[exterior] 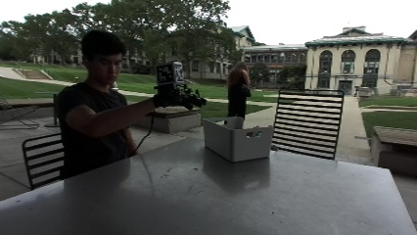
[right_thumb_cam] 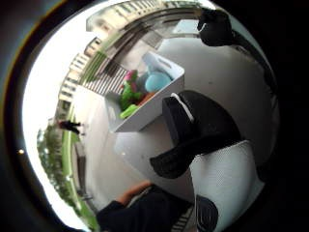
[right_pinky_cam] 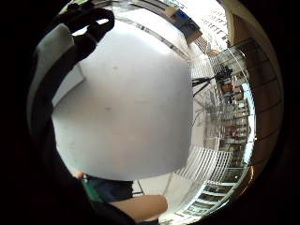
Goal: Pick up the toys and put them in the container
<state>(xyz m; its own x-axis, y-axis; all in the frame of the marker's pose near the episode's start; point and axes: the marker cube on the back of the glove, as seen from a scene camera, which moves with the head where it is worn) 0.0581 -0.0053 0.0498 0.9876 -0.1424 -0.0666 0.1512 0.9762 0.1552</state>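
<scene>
The black-gloved right hand (exterior: 174, 99) hangs in the air above the grey metal surface (exterior: 196, 196), beside and above the white plastic open-topped container (exterior: 236, 139). Its fingers (right_thumb_cam: 193, 140) look loosely curled, with nothing between them. The container stands on the surface and holds soft toys: a green one (right_thumb_cam: 128, 94), a pink one (right_thumb_cam: 130, 75) and a pale blue rounded one (right_thumb_cam: 157, 81). No toy shows on the bare surface, so the task is likely near done. From here, a careless sweep of the hand might clip the container's rim and tip or slide it. No brand, label or readable writing shows on the container or toys.
</scene>
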